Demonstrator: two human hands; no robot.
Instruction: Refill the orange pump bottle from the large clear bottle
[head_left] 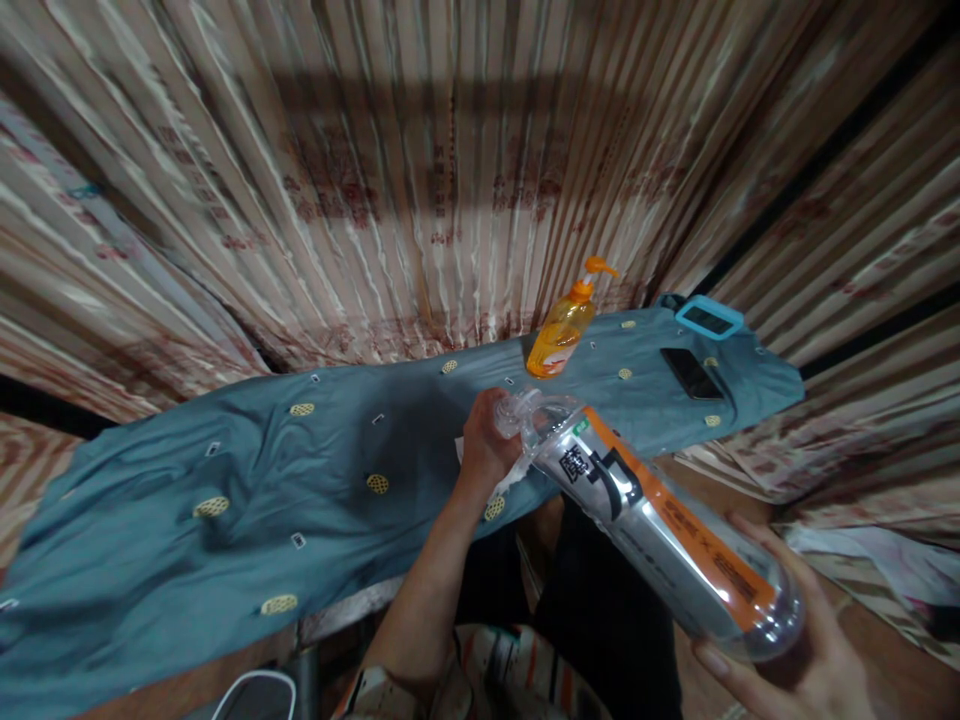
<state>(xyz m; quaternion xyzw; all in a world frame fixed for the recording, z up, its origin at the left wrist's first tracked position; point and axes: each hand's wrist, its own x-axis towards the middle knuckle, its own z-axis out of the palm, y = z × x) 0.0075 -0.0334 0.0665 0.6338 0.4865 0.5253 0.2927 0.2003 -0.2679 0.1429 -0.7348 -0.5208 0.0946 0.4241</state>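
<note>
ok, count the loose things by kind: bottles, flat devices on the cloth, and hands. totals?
Bottles: 2, the clear bottle in hand, the orange pump bottle on the blue cloth
Flat devices: 2, black phone, cyan-edged device
Hands: 2, left hand, right hand
Total: 6

Left hand (486, 440): raised ahead of the body near frame centre, back of the hand toward the camera, fingers curled inward in a closed grasp, knuckles uppermost. Left forearm: bare, running from the lower middle of the frame upward to the wrist, wrist roughly straight. Right hand (795, 650): low at the right corner, palm up and cupped, fingers (757, 530) spread and wrapped from beneath, thumb tip showing at the near side. Right forearm: out of frame.
</note>
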